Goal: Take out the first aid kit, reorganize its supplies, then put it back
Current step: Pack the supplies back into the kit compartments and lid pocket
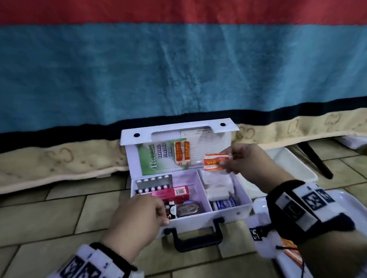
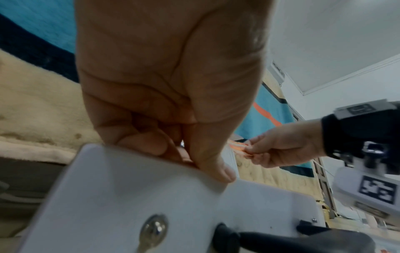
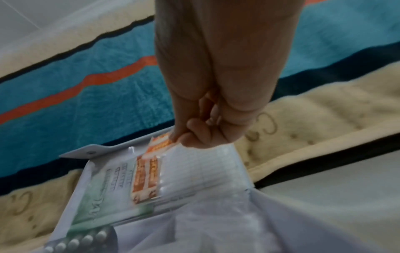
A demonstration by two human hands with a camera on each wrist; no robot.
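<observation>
- The first aid kit [image 1: 204, 216] sits on the tiled floor [image 1: 46, 216] in front of the striped blanket [image 1: 176, 66]. Its lid [image 1: 179, 151] stands open and upright at the far side, and its black handle [image 1: 197, 236] faces the person.
- The base holds two compartments. The one on the person's left contains blister packs [image 1: 153, 183] and a pink box [image 1: 174, 193]. The one on the person's right contains white gauze [image 1: 216, 184].
- The left hand [image 1: 137, 221] grips the kit's near left rim, thumb on the front wall and fingers curled over the edge. This probably steadies the case.
- The right hand [image 1: 248, 160] pinches a plaster strip [image 1: 215, 162] between thumb and fingers, above the right compartment and just in front of the lid.
- The strip's long axis runs left to right. Its free end points toward the person's left, at the lid pocket.
- Two matching plasters [image 1: 182, 152] sit in that pocket, long axes upright, near the held strip and up-left of it.
- Judgement: the right hand is the nearer one. Filing the strip beside that pair would call for turning it upright and moving it left.
</observation>
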